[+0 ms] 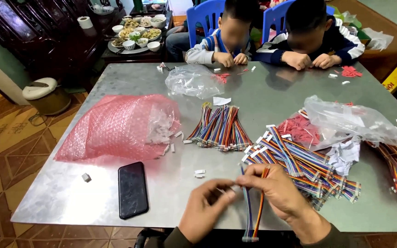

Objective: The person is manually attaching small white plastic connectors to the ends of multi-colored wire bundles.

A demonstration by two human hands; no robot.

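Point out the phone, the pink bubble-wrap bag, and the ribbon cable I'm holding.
phone (133,189), head view, middle of its dark screen.
pink bubble-wrap bag (116,126), head view, centre of the bag.
ribbon cable (248,216), head view, hanging strands below the hands.

1. Both hands, left (206,209) and right (276,193), pinched a rainbow ribbon cable (253,216) over the bench (70,193).
2. A black phone (132,189) lay left of them.
3. Cable bundles (299,165) lay just beyond.
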